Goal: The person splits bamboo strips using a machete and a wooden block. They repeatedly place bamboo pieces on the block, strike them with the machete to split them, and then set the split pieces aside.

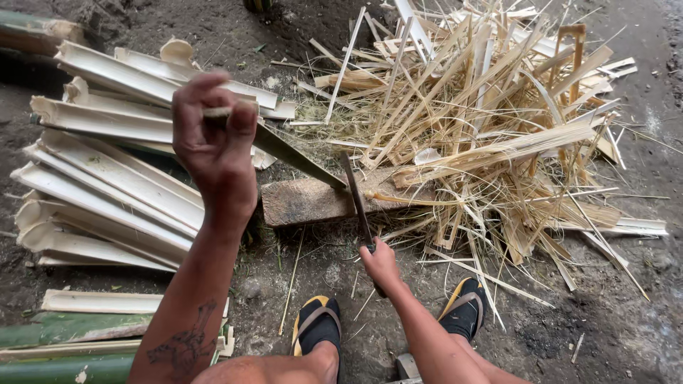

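The left hand (213, 142), middle left of the frame, is clenched around the top of a bamboo strip (284, 151). The strip slants down to the wooden block (306, 200) at the center. It looks light, stiff and splintery, best held high up. The right hand (380, 263) is clenched on the knife (353, 190) handle.

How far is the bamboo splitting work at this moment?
Done: a big pile of thin strips lies behind the wooden block. In hand: the left hand holds one bamboo piece on the block, and the right hand holds the knife. Left: a stack of split halves on the left.
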{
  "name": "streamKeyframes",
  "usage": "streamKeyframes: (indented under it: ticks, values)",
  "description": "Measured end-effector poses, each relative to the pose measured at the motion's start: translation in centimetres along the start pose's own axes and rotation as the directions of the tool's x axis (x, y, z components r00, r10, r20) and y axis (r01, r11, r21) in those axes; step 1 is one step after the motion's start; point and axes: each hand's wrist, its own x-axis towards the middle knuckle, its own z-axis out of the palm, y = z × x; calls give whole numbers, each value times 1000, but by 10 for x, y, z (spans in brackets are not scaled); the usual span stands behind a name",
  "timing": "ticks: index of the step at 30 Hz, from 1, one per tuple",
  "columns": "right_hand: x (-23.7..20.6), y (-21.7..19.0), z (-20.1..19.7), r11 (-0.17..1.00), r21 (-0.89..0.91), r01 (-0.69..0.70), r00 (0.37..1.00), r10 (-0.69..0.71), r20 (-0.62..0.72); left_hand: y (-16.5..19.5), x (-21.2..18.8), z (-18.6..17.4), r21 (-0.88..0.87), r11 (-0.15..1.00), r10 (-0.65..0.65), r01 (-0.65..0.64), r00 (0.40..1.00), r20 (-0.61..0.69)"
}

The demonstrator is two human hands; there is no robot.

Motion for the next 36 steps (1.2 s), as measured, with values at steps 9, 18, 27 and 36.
streamKeyframes:
  ticks: [9, 18, 27, 36]
  values:
    - [-10, 32, -74, 927, 267, -262, 962, 273, -2, -46, -88, -2, -143, -299, -815, 943, -175, 552]
    - [-33, 12, -64, 955, 293, -48, 997, 66, -52, -109, -12, 7, 71, 595, -792, 801, 568, 223]
    - [-81, 11, -9, 987, 105, -123, 992, 125, -7, -87, -67, 27, 59, 913, -405, 403, 914, 37]
    - [-98, -135, -56, 996, 72, -56, 940, 28, 339, -12, -38, -12, -203, 979, -91, 36, 959, -268]
